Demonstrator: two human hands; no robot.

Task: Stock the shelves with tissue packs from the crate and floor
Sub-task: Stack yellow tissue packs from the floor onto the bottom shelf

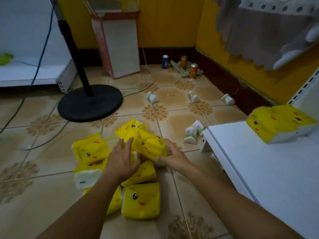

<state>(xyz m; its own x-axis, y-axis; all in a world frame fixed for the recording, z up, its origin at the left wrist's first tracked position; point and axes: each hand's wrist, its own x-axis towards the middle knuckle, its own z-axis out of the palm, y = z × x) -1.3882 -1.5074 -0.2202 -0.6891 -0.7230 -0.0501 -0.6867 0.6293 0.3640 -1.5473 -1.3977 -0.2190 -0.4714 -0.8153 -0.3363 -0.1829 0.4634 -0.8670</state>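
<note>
Head view. A heap of yellow tissue packs [89, 152] with printed cartoon faces lies on the tiled floor [43, 152] in front of the person, and both bare forearms reach down into it. The left grip [120, 159] is wide: its fingers are straight and spread, and the palm presses flat against the near side of the top pack [150, 145]. The right grip [174, 156] holds that same pack at its right end, with the thumb hooked under the lower edge and the fingers over the far side. The top pack sits tilted between the 2 hands. Whether it has left the heap cannot be told.

To the right stands a white shelf [259, 161]. On it, 1 shelved pack [279, 123], yellow like the others, rests tilted near the back upright. Small white packs [191, 132] with purple and green print lie on the floor just beside the shelf's front corner. 3 more scattered packs [193, 97] lie further back, well apart from each other.

A black fan base [89, 102] stands behind the heap on the left. A cardboard box [119, 45] leans at the yellow wall beyond it. 3 drink cans [183, 61] stand near the corner.
</note>
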